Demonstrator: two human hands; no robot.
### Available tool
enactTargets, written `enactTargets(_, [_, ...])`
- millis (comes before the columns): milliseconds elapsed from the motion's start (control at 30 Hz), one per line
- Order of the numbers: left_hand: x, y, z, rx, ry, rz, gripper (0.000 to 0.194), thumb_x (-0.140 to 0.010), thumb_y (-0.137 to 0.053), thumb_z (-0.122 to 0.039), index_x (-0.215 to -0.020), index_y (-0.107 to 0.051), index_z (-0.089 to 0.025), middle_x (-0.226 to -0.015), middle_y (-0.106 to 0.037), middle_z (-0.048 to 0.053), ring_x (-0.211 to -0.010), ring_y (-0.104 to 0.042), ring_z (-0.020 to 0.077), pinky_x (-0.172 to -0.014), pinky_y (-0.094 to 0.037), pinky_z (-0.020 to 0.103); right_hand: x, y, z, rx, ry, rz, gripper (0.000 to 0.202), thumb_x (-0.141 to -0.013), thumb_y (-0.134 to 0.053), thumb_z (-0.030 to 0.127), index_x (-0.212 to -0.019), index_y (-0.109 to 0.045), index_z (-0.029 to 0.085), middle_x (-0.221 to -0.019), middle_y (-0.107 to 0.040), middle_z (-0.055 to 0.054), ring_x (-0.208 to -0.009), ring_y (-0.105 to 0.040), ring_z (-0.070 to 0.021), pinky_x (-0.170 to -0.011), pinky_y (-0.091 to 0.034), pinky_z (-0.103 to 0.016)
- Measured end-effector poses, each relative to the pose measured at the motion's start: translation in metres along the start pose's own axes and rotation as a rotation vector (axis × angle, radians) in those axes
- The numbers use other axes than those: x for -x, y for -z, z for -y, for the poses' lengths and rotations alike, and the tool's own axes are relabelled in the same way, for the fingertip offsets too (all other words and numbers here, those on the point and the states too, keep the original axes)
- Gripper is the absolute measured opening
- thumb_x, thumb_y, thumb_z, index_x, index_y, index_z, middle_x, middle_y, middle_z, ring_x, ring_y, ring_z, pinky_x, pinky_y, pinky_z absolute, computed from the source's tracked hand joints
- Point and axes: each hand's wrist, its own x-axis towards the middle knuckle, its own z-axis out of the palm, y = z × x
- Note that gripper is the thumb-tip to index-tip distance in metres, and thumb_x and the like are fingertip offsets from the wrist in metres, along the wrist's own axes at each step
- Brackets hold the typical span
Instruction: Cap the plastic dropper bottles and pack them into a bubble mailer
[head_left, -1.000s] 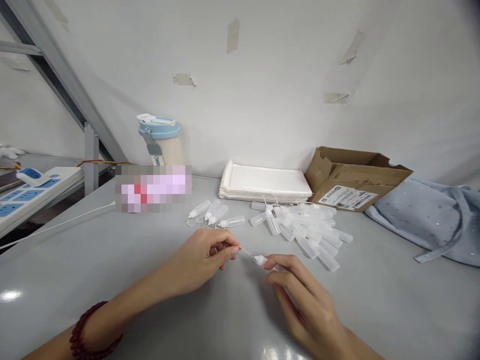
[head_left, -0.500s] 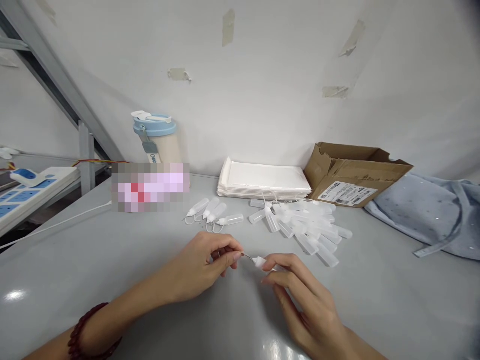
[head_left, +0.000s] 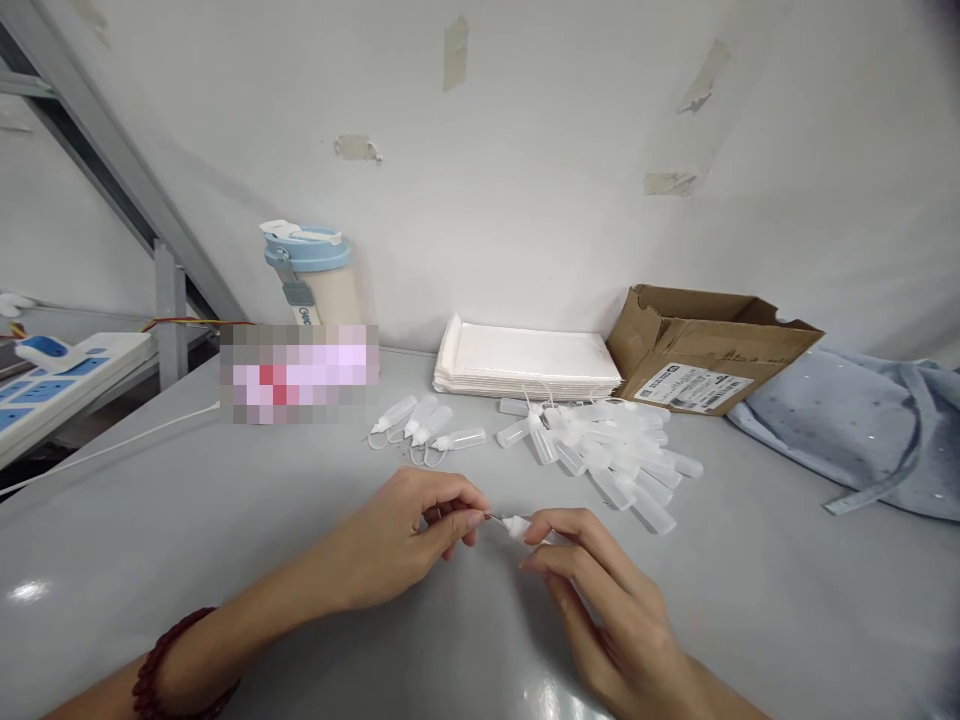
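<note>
My right hand (head_left: 600, 590) grips a small squeeze bottle (head_left: 516, 527) of translucent plastic, lying tilted with its white conical tip toward the left. Most of that bottle is hidden by the fingers. A thin metal needle (head_left: 495, 517) spans the short gap from the bottle's tip to my left hand (head_left: 427, 530), whose thumb and forefinger are pinched on its other end. What else those fingertips may cover is hidden. Behind the hands lie a few similar bottles with looped straps (head_left: 430, 425) and, to their right, a larger pile of bottles (head_left: 615, 450).
A stack of white padded envelopes (head_left: 532, 350) and an open cardboard box (head_left: 720, 350) stand along the wall. A tumbler (head_left: 322, 280) is behind a blurred pink item (head_left: 307, 370). Blue-grey fabric (head_left: 855, 430) lies right; a power strip (head_left: 67, 375) and white cable (head_left: 112, 450) are left.
The left fingertips have shifted very slightly right and down, nearer the bottle's tip. The right hand's grip looks the same, and the view has moved a little.
</note>
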Motion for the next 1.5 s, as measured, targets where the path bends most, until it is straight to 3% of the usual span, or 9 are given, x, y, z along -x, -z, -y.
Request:
enactTargets(400, [0.001,-0.001,0.000,-0.035,-0.028,-0.001,0.021,-0.089,-0.045,-0.024,-0.080,-0.063,-0.019,-0.072,-0.062,-0.003,-0.061,-0.056,0.0091,-0.057,-0.040,0.019,0.000,0.002,0.000,0.019,-0.005,0.046,0.034,-0.080,-0.032,-0.007,-0.096,-0.053,0.013,-0.103,-0.048,-0.011,-0.074,-0.053,-0.0116,-0.059,-0.044,-0.023])
enactTargets(500, [0.001,-0.003,0.002,-0.148,-0.120,-0.028,0.022,-0.089,-0.043,-0.020,-0.078,-0.062,-0.018,-0.070,-0.061,-0.003,-0.062,-0.054,0.0096,-0.059,-0.039,0.019,-0.002,0.004,0.000,0.003,0.026,0.088,0.035,-0.078,-0.031,-0.008,-0.095,-0.053,0.013,-0.100,-0.050,-0.012,-0.085,-0.054,-0.0150,-0.066,-0.047,-0.024])
enactTargets(633, [0.002,-0.005,0.008,-0.261,-0.280,-0.016,0.023,-0.090,-0.040,-0.015,-0.081,-0.061,-0.017,-0.072,-0.061,-0.001,-0.065,-0.053,0.0104,-0.064,-0.039,0.021,-0.006,0.007,0.002,-0.011,0.070,0.167,0.036,-0.075,-0.030,-0.009,-0.090,-0.053,0.013,-0.093,-0.054,-0.011,-0.081,-0.054,-0.0151,-0.067,-0.049,-0.025])
enactTargets(900, [0.006,-0.006,0.009,-0.385,-0.334,0.031,0.024,-0.090,-0.038,-0.012,-0.084,-0.061,-0.017,-0.073,-0.060,0.000,-0.067,-0.054,0.0124,-0.065,-0.040,0.022,-0.009,0.010,0.005,0.001,0.078,0.196,0.035,-0.075,-0.031,-0.009,-0.088,-0.054,0.013,-0.090,-0.058,-0.011,-0.078,-0.055,-0.0154,-0.066,-0.051,-0.025])
enactTargets(1167, [0.001,-0.010,0.013,-0.273,-0.324,-0.159,0.013,-0.088,-0.050,-0.017,-0.096,-0.061,-0.017,-0.074,-0.061,-0.001,-0.061,-0.053,0.0098,-0.063,-0.042,0.020,-0.009,0.006,0.000,0.024,0.067,0.154,0.036,-0.077,-0.029,-0.008,-0.091,-0.053,0.015,-0.091,-0.056,-0.010,-0.080,-0.054,-0.0153,-0.066,-0.051,-0.025])
enactTargets(1500, [0.004,-0.015,0.008,-0.200,-0.386,-0.129,0.015,-0.087,-0.047,-0.013,-0.080,-0.060,-0.015,-0.066,-0.056,-0.001,-0.058,-0.047,0.0089,-0.058,-0.040,0.019,-0.007,0.008,0.007,0.025,0.072,0.138,0.034,-0.076,-0.031,-0.007,-0.086,-0.053,0.017,-0.086,-0.056,-0.009,-0.072,-0.056,-0.0143,-0.060,-0.051,-0.024])
